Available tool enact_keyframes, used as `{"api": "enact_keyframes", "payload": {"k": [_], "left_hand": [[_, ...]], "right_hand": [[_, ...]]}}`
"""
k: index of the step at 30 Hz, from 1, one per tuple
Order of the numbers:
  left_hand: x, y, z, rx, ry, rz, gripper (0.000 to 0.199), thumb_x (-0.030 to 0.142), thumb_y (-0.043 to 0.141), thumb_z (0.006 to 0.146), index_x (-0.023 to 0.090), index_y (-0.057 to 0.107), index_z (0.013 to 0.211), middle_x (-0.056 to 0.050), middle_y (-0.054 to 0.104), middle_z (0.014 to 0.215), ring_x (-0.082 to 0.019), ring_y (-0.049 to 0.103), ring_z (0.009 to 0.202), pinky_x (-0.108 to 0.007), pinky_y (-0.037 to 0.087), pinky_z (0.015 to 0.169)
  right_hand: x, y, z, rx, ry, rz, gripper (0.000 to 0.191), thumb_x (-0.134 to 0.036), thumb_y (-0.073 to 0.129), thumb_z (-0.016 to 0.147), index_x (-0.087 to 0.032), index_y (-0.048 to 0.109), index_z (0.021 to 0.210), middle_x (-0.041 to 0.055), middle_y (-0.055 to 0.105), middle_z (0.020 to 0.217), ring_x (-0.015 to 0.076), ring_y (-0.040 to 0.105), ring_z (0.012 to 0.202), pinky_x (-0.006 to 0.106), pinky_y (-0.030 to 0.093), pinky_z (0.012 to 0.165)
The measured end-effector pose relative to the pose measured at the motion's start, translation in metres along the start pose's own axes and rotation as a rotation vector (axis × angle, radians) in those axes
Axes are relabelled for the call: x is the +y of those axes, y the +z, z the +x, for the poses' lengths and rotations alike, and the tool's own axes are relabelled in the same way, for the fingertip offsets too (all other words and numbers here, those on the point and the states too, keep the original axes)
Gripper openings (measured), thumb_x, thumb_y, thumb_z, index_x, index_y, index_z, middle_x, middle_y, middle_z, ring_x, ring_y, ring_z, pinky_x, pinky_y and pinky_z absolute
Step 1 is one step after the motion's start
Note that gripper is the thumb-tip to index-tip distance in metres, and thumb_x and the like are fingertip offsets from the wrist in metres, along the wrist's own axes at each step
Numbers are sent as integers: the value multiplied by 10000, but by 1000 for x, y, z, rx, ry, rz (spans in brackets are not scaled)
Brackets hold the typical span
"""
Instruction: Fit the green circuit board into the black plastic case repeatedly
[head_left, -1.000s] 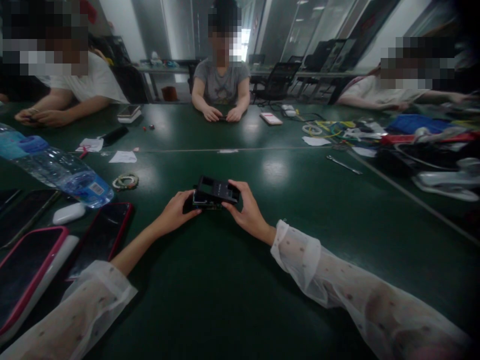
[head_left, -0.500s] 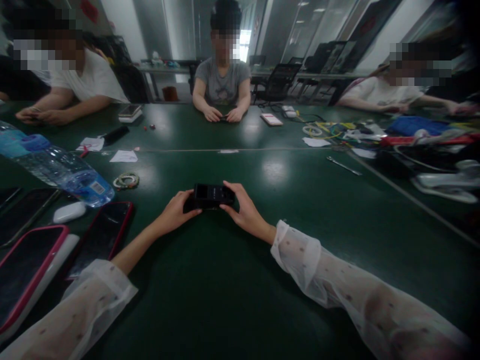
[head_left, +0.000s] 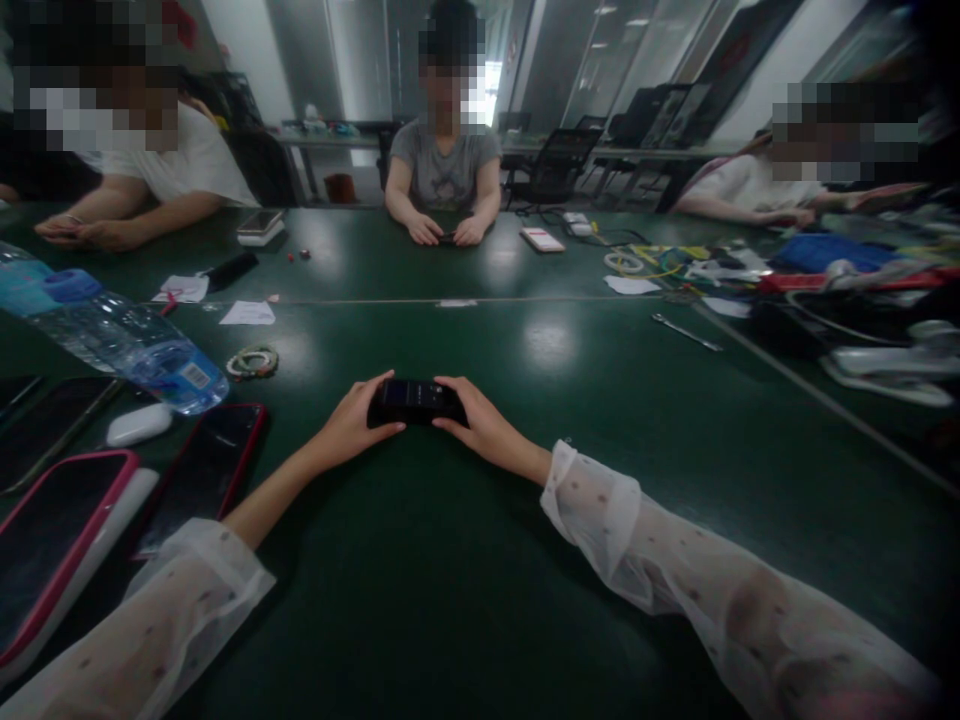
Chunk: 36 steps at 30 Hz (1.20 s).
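A small black box-shaped device (head_left: 417, 400) with a dark glossy face and faint pale markings is between my two hands, just above or on the green table (head_left: 420, 560). My left hand (head_left: 356, 418) grips its left end, thumb along the near edge and fingers behind. On the other end, my right hand (head_left: 480, 418) holds it the same way, thumb in front and fingers at the far edge. I cannot make out what kind of device it is. Fingers partly cover both ends.
To the left lie a water bottle (head_left: 142, 345), beaded bracelets (head_left: 253, 361), a white earbud case (head_left: 139, 425), a red-edged phone (head_left: 199, 475) and a pink-cased phone (head_left: 64, 540). A wrench (head_left: 686, 332) and tangled cables (head_left: 660, 262) are at right. Three people sit opposite.
The black device has come slightly down and left and its face is tilted differently, with my right hand moving along. At the far right, a person's hand has risen.
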<state>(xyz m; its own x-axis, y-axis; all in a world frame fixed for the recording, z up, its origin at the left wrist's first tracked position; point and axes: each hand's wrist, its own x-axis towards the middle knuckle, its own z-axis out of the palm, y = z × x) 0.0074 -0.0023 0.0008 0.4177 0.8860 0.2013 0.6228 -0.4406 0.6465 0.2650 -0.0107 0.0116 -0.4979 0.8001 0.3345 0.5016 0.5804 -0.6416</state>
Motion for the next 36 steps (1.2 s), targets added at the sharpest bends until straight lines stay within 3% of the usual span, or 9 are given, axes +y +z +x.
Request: {"api": "enact_keyframes", "payload": {"k": [9, 25, 36], "left_hand": [[1, 0, 0, 7, 24, 3, 721, 443, 672, 810, 241, 344, 1420, -125, 473, 1354, -308, 454, 1256, -510, 384, 1043], [5, -2, 0, -19, 0, 1, 729, 461, 667, 811, 221, 349, 1422, -130, 475, 1356, -313, 456, 1249, -505, 403, 1025], [-2, 2, 2, 9, 8, 30, 665, 425, 675, 809, 197, 392, 1366, -131, 500, 1307, -305, 467, 1241, -506, 394, 1037]], "right_hand": [[1, 1, 0, 11, -9, 15, 585, -221, 649, 831, -257, 373, 1346, 96, 528, 1266, 252, 536, 1195, 514, 449, 1027], [7, 2, -1, 42, -7, 43, 591, -207, 670, 813, -251, 395, 1335, 88, 552, 1251, 244, 562, 1165, 496, 473, 1001], [9, 4, -1, 73, -7, 75, 578, -219, 675, 815, -242, 403, 1324, 93, 562, 1243, 244, 574, 1150, 482, 479, 999]]}}
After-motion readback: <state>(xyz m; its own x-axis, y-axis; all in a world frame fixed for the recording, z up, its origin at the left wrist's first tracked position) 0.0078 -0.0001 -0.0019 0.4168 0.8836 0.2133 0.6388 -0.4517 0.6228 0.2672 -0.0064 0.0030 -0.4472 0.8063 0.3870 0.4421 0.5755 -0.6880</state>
